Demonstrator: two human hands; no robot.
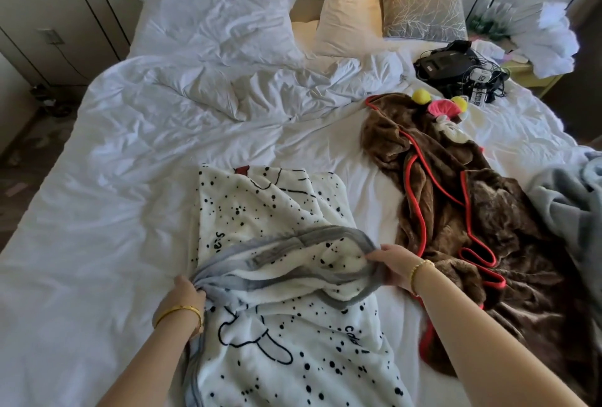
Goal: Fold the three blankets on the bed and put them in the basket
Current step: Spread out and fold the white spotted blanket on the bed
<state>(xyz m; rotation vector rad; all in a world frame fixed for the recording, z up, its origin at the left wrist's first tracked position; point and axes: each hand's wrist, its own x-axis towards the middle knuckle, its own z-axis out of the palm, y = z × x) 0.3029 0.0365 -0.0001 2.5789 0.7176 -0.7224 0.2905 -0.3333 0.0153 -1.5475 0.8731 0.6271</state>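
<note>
I see the white spotted blanket (pixel 277 276) lying at six o'clock on the bed (pixel 97 244), its long axis running from me toward twelve o'clock, the far end squared off and the grey-trimmed near edge bunched across it from nine to three. My left hand (pixel 187 291) grips the trim at its nine o'clock end, fingers curled into the cloth; my right hand (pixel 392 265) pinches the trim at the three o'clock end. Open white sheet stretches toward nine and ten o'clock up to the bed's left edge. At three o'clock the brown blanket (pixel 456 211) with red piping sprawls just beside the spotted one, its length running toward one o'clock, and a grey blanket (pixel 566 201) crowds the right edge.
</note>
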